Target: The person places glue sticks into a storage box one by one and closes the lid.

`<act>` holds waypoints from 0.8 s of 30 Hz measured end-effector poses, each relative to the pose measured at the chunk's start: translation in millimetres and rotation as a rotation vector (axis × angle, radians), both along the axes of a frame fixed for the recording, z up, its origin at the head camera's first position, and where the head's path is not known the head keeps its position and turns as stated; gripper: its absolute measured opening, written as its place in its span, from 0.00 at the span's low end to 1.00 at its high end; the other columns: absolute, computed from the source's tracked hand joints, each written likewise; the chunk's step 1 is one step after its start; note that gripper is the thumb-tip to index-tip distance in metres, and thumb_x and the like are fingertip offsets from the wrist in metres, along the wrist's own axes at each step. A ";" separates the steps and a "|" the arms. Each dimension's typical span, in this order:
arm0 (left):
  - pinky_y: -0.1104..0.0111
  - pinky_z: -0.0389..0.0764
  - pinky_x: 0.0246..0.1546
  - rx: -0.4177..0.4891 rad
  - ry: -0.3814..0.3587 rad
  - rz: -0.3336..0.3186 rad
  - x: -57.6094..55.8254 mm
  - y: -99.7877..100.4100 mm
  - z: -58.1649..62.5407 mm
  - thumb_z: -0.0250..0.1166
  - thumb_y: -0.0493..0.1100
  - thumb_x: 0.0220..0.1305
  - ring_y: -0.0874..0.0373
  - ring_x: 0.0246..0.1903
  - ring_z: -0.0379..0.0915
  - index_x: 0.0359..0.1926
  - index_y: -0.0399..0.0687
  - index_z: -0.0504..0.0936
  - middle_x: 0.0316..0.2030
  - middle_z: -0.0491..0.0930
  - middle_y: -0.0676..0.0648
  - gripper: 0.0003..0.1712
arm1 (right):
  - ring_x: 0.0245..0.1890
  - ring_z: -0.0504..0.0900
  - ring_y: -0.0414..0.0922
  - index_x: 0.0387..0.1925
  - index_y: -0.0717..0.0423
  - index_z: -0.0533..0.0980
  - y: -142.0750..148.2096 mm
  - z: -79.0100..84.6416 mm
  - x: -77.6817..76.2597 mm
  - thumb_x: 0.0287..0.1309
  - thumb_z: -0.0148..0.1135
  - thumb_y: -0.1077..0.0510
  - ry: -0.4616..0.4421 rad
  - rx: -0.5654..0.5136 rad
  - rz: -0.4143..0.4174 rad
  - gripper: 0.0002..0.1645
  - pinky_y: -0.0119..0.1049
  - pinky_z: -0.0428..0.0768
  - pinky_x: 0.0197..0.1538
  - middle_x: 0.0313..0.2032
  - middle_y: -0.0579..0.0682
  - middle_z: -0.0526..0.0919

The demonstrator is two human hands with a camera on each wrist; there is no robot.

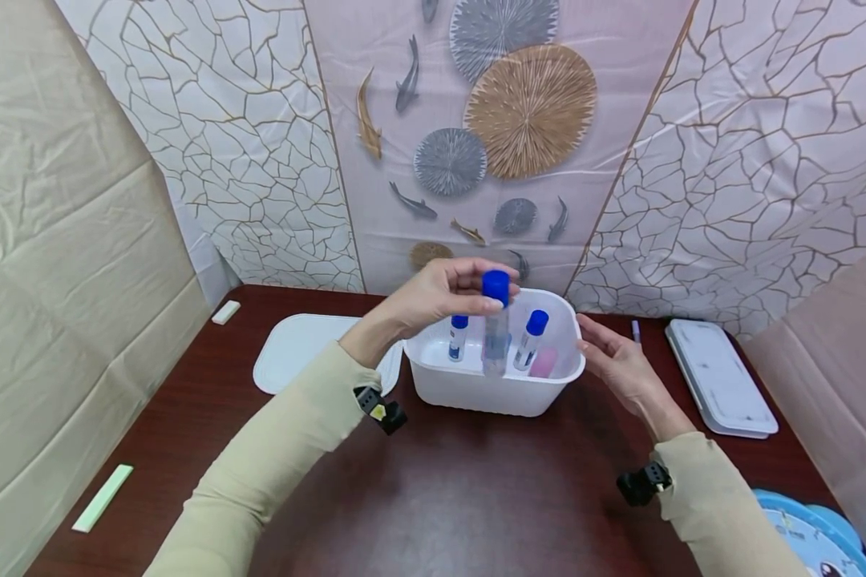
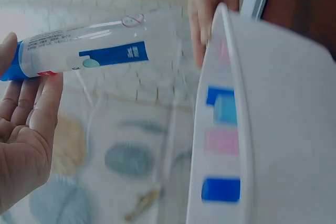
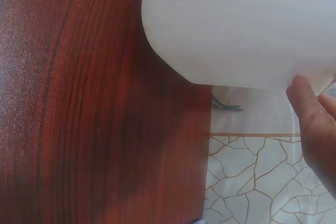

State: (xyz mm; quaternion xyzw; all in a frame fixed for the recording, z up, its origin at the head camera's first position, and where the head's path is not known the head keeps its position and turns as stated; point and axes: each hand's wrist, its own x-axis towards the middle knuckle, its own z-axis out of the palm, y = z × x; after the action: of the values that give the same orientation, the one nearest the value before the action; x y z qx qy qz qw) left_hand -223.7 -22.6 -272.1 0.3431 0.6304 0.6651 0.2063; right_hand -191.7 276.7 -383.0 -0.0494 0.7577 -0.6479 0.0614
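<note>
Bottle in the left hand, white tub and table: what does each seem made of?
Bottle: probably clear, glossy plastic; see-through with highlights.
Tub: likely smooth, satin plastic; evenly white, rounded corners.
Table: wood or wood-look laminate; dark grain, slight sheen.

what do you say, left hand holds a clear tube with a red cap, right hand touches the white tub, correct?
The cap is blue, not red: see the head view. The left hand holds the clear tube and the right hand touches the white tub.
</note>
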 end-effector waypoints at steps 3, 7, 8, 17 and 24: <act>0.63 0.77 0.52 -0.014 -0.014 0.053 -11.7 -10.3 -4.3 0.60 0.28 0.60 0.54 0.48 0.78 0.59 0.32 0.71 0.53 0.77 0.33 0.24 | 0.47 0.74 0.24 0.71 0.62 0.49 -0.1 1.1 1.0 0.67 0.52 0.56 0.000 0.030 -0.005 0.38 0.19 0.76 0.47 0.68 0.69 0.53; 0.63 0.77 0.52 -0.030 -0.040 0.104 -24.8 -19.5 -16.8 0.61 0.28 0.60 0.55 0.47 0.78 0.57 0.32 0.72 0.53 0.76 0.32 0.23 | 0.48 0.74 0.25 0.71 0.62 0.49 0.5 1.8 1.4 0.67 0.52 0.57 0.007 0.050 -0.007 0.37 0.19 0.76 0.47 0.68 0.68 0.53; 0.63 0.77 0.52 -0.037 -0.042 0.111 -27.4 -21.1 -20.8 0.61 0.28 0.60 0.56 0.47 0.78 0.57 0.32 0.72 0.53 0.76 0.33 0.23 | 0.48 0.74 0.25 0.71 0.62 0.49 0.7 1.9 1.4 0.67 0.52 0.57 0.008 0.051 -0.008 0.37 0.19 0.76 0.47 0.68 0.68 0.54; 0.71 0.78 0.46 -0.211 -0.015 0.082 -45.0 -27.7 -65.6 0.65 0.28 0.56 0.60 0.45 0.78 0.53 0.32 0.75 0.50 0.79 0.37 0.21 | 0.47 0.74 0.23 0.71 0.64 0.48 0.6 -0.9 0.1 0.66 0.53 0.55 0.000 0.009 0.000 0.40 0.20 0.76 0.47 0.69 0.70 0.51; 0.70 0.78 0.46 -0.295 0.017 0.000 -53.2 -28.8 -79.0 0.65 0.27 0.55 0.60 0.43 0.76 0.53 0.31 0.75 0.47 0.80 0.39 0.22 | 0.48 0.73 0.24 0.71 0.64 0.47 0.3 -1.3 -0.7 0.66 0.53 0.55 0.003 0.000 0.003 0.40 0.21 0.76 0.48 0.69 0.69 0.51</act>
State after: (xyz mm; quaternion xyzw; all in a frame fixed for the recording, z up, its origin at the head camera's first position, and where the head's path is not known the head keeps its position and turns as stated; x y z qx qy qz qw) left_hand -276.9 -51.3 -351.1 0.3146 0.7232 0.5621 0.2490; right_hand -192.4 277.0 -384.3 -0.0518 0.7578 -0.6476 0.0613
